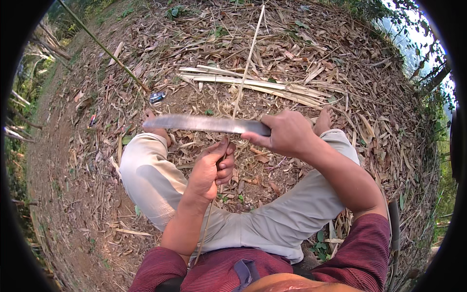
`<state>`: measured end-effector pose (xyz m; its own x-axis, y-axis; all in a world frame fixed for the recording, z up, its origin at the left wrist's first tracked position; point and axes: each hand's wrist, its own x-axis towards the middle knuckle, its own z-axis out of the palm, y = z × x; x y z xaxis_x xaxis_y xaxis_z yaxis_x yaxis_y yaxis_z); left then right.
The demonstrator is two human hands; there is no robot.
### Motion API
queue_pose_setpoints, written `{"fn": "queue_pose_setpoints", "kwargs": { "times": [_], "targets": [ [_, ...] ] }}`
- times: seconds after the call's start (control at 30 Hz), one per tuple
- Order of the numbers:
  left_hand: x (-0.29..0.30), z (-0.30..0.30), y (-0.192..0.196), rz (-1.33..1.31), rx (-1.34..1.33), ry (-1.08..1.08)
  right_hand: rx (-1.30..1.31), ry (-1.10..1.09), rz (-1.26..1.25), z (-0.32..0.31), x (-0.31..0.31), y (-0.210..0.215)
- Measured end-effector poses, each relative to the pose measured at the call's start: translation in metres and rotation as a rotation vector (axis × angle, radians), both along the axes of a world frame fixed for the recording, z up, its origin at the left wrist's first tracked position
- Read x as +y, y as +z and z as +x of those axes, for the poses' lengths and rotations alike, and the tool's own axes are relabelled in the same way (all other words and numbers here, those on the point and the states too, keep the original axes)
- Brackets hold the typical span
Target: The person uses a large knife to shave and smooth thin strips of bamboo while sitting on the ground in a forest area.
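My right hand (287, 132) is closed round the handle of a machete (194, 123), whose long blade points left, roughly level and slightly smeared by motion. Below the blade, my left hand (212, 168) pinches a thin, pale strip, apparently split bamboo (249, 58). One end of this strip stretches away over the ground ahead; the other runs back past my left wrist toward my lap. The blade crosses in front of the strip just beyond my left fingertips. Whether the edge touches it I cannot tell.
A pile of split pale strips (262, 86) lies on the leaf-strewn ground ahead. Left of it are a small dark blue packet (157, 97) and a long green stem (104, 47). My bent legs (151, 175) frame the work, bare feet beyond the knees. Trees border both sides.
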<state>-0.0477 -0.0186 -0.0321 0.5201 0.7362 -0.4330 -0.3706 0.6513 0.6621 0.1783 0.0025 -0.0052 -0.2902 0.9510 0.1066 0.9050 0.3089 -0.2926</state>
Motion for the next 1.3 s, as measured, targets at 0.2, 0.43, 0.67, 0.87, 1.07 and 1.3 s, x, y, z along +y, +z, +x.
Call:
{"fn": "queue_pose_setpoints", "kwargs": {
  "times": [0.2, 0.43, 0.67, 0.87, 1.07, 1.3],
  "targets": [
    [-0.002, -0.006, -0.006, -0.029, 0.015, 0.057, 0.041, 0.165, 0.061, -0.022, -0.01, -0.015],
    [-0.004, -0.007, 0.002, 0.0, -0.006, 0.031, -0.041, 0.18, 0.123, -0.013, 0.001, -0.011],
    [-0.013, -0.02, 0.008, -0.013, -0.169, -0.082, 0.104, -0.214, 0.0, 0.031, 0.032, 0.012],
    [-0.013, 0.004, 0.004, -0.054, -0.043, -0.104, -0.046, -0.148, 0.004, 0.021, 0.011, 0.001],
    [-0.025, -0.011, 0.017, 0.019, 0.037, -0.028, 0.043, -0.083, -0.002, 0.039, 0.037, -0.002],
    [-0.026, -0.009, 0.017, -0.067, -0.01, -0.082, 0.205, -0.202, -0.009, 0.059, 0.052, -0.016]
  ]
}}
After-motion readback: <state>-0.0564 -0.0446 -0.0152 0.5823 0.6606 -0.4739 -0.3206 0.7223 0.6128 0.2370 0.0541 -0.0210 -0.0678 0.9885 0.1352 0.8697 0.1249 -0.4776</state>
